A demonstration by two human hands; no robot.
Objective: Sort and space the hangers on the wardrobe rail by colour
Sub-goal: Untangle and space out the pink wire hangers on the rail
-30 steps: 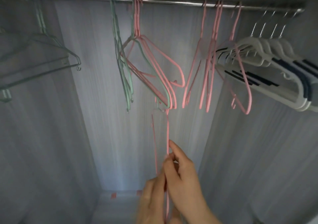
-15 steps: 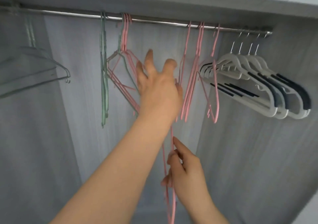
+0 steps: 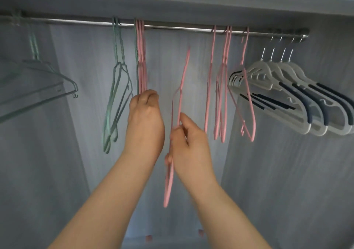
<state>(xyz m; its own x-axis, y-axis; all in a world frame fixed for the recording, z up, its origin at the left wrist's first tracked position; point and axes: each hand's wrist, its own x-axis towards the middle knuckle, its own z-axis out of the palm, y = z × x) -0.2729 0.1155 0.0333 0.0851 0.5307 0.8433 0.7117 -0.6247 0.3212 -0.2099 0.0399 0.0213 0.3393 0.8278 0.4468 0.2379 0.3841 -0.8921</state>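
Observation:
A metal rail (image 3: 172, 27) runs across the top of the wardrobe. My right hand (image 3: 188, 145) pinches a loose pink hanger (image 3: 181, 88), off the rail, its hook pointing up below it. My left hand (image 3: 144, 122) grips the lower part of a bunch of pink hangers (image 3: 141, 57) that hangs from the rail, with one green hanger among them. Green hangers (image 3: 116, 99) hang just left of that bunch. More pink hangers (image 3: 222, 88) hang to the right of centre. Pale green hangers (image 3: 38, 84) sit at the far left.
Several white hangers with dark blue grips (image 3: 298, 99) hang at the rail's right end, touching the nearest pink one. Grey wardrobe walls (image 3: 287, 172) close in on both sides. Small pink pieces (image 3: 148, 238) lie on the wardrobe floor.
My right hand has raised the loose pink hanger up towards the rail. My left hand has dropped from an open reach and closed on the hanging pink bunch, which now hangs straighter.

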